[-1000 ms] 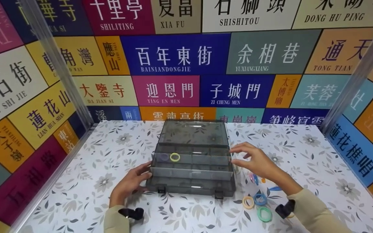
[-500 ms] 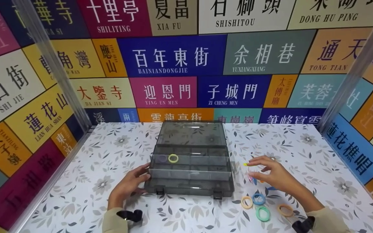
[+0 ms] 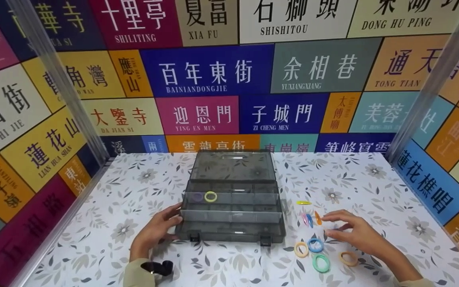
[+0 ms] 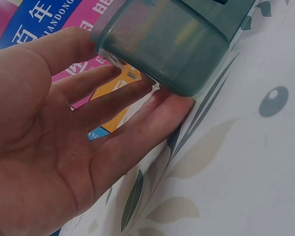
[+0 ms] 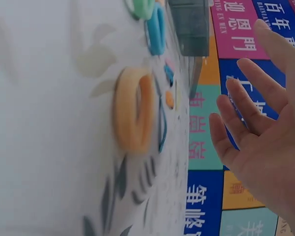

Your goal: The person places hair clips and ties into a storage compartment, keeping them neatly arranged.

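A smoky see-through organizer box (image 3: 231, 227) stands with its lid (image 3: 233, 165) raised. A purple hair tie (image 3: 198, 196) and a yellow hair tie (image 3: 210, 196) lie in one of its back compartments. My left hand (image 3: 155, 229) rests against the box's left side; in the left wrist view, thumb and fingers touch the box corner (image 4: 162, 44). Above the table to the right, my right hand (image 3: 357, 233) hovers with nothing in it, its fingers loosely extended. Near its fingertips lie an orange hair clip (image 3: 318, 218), a blue clip (image 3: 309, 220) and a pink clip (image 3: 304, 219).
A yellow clip (image 3: 303, 202) lies farther back. Nearer me are a blue hair tie (image 3: 315, 238), a green one (image 3: 321, 271), a pale orange one (image 3: 301, 256) and a tan one (image 3: 348, 265). A patterned wall (image 3: 213, 71) stands behind the flowered tablecloth (image 3: 134, 211).
My right hand has moved from the box's right edge rightward and toward me, uncovering the yellow clip and the other clips. The left hand stays at the box.
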The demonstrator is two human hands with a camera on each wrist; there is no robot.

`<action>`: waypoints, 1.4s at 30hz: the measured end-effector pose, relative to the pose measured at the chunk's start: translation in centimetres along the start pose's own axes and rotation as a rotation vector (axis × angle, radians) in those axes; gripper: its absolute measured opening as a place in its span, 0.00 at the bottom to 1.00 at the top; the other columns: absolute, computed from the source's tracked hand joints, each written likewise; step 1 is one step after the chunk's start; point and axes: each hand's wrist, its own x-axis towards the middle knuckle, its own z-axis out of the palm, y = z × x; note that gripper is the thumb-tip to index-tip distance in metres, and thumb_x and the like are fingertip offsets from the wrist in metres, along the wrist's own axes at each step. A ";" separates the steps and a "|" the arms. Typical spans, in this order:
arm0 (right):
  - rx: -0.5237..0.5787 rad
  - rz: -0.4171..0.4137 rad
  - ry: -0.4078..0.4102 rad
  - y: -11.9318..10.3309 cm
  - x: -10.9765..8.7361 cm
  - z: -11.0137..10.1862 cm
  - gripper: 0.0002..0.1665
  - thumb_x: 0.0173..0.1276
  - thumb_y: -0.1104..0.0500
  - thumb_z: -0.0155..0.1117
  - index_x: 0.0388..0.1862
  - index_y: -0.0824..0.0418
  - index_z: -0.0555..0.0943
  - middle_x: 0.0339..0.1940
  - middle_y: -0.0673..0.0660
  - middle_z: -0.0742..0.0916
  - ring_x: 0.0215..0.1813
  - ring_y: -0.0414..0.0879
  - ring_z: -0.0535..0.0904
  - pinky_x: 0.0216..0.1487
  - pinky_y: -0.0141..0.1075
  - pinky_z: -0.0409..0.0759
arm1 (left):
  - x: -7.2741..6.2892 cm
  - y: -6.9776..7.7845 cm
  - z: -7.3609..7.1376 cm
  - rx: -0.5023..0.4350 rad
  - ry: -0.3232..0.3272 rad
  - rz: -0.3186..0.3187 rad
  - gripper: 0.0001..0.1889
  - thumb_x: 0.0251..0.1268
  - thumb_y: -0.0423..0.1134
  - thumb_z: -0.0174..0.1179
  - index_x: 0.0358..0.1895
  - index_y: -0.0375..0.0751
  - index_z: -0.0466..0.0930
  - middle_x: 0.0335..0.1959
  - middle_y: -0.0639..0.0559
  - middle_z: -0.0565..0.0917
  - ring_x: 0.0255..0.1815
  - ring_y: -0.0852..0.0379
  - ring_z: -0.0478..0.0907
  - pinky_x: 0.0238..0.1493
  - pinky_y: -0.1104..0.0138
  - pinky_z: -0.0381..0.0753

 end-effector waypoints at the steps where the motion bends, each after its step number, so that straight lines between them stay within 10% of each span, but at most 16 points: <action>1: 0.005 0.009 -0.013 0.3 -0.2 -0.1 0.24 0.70 0.48 0.66 0.62 0.54 0.81 0.66 0.60 0.79 0.58 0.29 0.74 0.50 0.32 0.81 | 0.0 0.0 0.0 -0.001 0.000 0.001 0.32 0.77 0.40 0.55 0.79 0.49 0.58 0.79 0.35 0.60 0.76 0.34 0.63 0.46 0.50 0.88; 6: 0.016 0.037 -0.064 1.6 -1.2 -0.6 0.25 0.72 0.49 0.65 0.64 0.57 0.80 0.66 0.63 0.78 0.57 0.44 0.79 0.47 0.31 0.81 | -0.1 0.2 -0.1 0.006 -0.002 0.026 0.32 0.76 0.40 0.55 0.79 0.47 0.58 0.78 0.35 0.61 0.75 0.34 0.64 0.45 0.51 0.88; 31: 0.081 -0.020 -0.288 5.7 -3.2 -1.4 0.26 0.62 0.56 0.75 0.59 0.59 0.81 0.59 0.61 0.77 0.50 0.25 0.70 0.46 0.26 0.70 | -0.3 0.0 0.0 0.036 0.010 0.006 0.32 0.75 0.41 0.56 0.79 0.47 0.58 0.78 0.34 0.60 0.75 0.32 0.63 0.47 0.49 0.88; 42: 0.030 -0.083 -0.249 5.9 -3.0 -1.0 0.15 0.63 0.55 0.74 0.47 0.56 0.83 0.54 0.57 0.76 0.48 0.27 0.70 0.43 0.27 0.70 | -0.1 0.2 0.2 0.037 0.037 -0.004 0.31 0.75 0.40 0.56 0.78 0.48 0.61 0.77 0.36 0.63 0.74 0.34 0.66 0.46 0.51 0.88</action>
